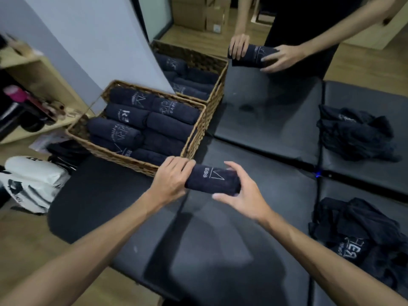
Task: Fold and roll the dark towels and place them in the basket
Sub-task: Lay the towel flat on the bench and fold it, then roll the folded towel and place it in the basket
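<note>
While both hands grip the rolled towel [213,181] just above the dark padded bench [254,239], left hand [171,180] curled over one end and right hand [241,193] cupping the other, I note it sits just beside the wicker basket [132,161], which already holds two rows of rolls. To do this well I'd keep the ends pinched so the roll stays tight, then lower it logo-up into the near row; loose towels [362,237] wait at right.

Both bare forearms reach forward, converging. The left hand [171,176] curls its fingers over one end of a rolled towel [213,181] — the right hand [239,193] cups the other end, thumb below.
</note>
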